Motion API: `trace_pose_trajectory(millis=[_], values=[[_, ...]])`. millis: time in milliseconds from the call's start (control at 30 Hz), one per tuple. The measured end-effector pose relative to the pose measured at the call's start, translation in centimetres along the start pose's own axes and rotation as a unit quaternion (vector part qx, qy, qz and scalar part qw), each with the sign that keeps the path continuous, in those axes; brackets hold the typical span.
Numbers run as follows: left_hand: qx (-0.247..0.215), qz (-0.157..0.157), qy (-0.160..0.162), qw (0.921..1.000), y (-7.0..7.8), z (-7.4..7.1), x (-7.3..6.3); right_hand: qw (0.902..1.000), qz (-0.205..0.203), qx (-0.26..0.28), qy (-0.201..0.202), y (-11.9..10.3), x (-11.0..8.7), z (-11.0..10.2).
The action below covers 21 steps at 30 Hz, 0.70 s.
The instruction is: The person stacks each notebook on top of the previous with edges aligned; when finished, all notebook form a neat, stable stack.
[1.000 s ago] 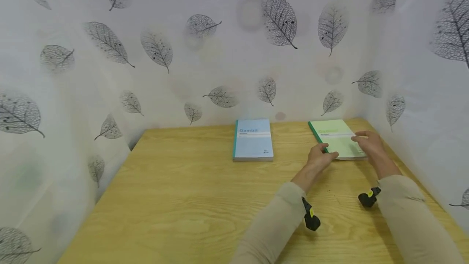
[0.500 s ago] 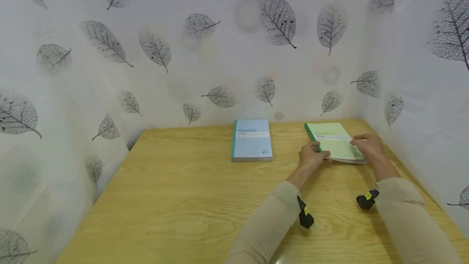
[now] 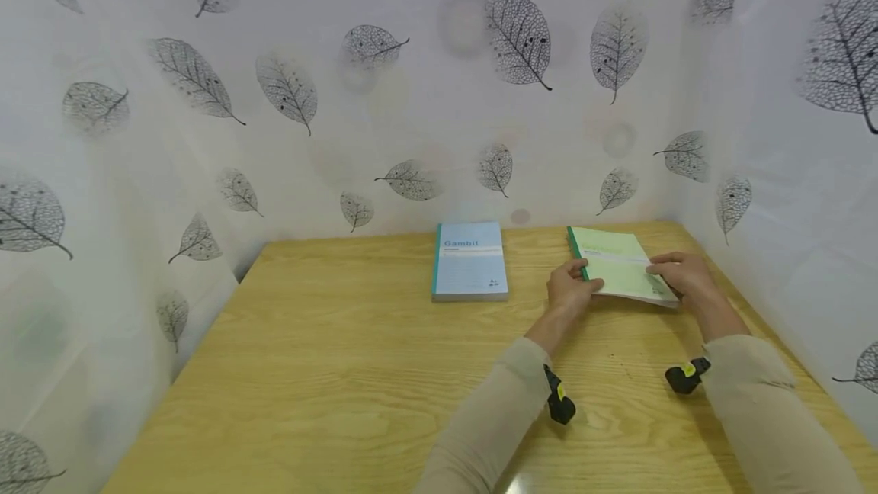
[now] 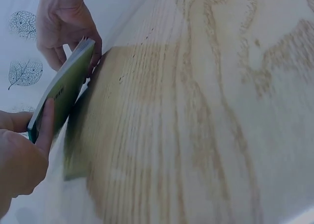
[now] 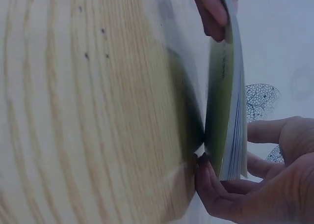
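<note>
Both hands on the thin pale-green paperback notebook with the dark green spine [image 3: 620, 273], which sits toward the far right corner of the light wooden table [image 3: 343, 372], near the right edge and short of the far edge. My left hand [image 3: 571, 290] grips the notebook at its spine side: thumb on top of the cover, fingers curled under the near-left corner. My right hand [image 3: 680, 277] holds the opposite, open-page side, fingers laid over the cover and thumb tucked beneath the near-right corner. In the left wrist view the green notebook [image 4: 64, 94] stands tilted off the wood, a shadow under it, my left fingers [image 4: 45, 126] pressed along its edge and the right hand [image 4: 66, 30] pinching the far end. The right wrist view shows the same: notebook [image 5: 223, 86] raised on a slant, page block visible, my right fingers [image 5: 213, 189] curled round its lower edge, the left hand's fingers [image 5: 211, 13] clamped on the other end. Whether any edge touches the table I cannot tell from the wrist views; in the head view the near edge looks lifted. Left of it, well apart, a light-blue paperback notebook with a teal spine and the word Gambit on its cover [image 3: 470, 261] lies flat near the middle of the far edge. Both forearms in beige sleeves [image 3: 494, 425], a black wrist camera with a yellow mark [image 3: 559, 405] on each. White wall covering printed with grey skeleton leaves [image 3: 519, 38] rises behind the far and right edges.
</note>
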<state>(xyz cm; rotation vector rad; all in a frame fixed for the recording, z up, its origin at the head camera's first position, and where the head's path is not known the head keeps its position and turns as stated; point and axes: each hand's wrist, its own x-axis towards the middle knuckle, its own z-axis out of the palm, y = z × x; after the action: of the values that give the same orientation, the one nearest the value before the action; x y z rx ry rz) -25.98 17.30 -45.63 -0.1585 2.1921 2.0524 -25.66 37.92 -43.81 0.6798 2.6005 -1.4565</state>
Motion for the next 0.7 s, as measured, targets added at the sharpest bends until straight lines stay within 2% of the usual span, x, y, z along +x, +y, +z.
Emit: trace_pose_trajectory(millis=[100,200,367,500,700], values=[[-0.014,0.011,-0.008,0.9998,0.3,-0.4,0.2,0.9999,-0.014,0.002,-0.008,-0.1,-0.2,0.0],[-0.013,0.026,-0.020,0.9994,0.7,-1.1,0.3,0.9986,-0.045,0.022,-0.018,-0.1,-0.4,0.2],[-0.002,0.048,-0.026,0.9985,1.3,-2.5,0.6,0.9916,-0.101,0.077,-0.023,-0.3,-1.0,1.1],[-0.019,0.053,-0.026,0.9980,1.7,-4.0,1.0,0.9857,-0.139,0.092,-0.021,-0.9,-1.6,1.9],[-0.053,0.069,-0.037,0.9956,2.4,-7.1,1.6,0.9707,-0.188,0.121,-0.089,-2.2,-2.1,2.5]])
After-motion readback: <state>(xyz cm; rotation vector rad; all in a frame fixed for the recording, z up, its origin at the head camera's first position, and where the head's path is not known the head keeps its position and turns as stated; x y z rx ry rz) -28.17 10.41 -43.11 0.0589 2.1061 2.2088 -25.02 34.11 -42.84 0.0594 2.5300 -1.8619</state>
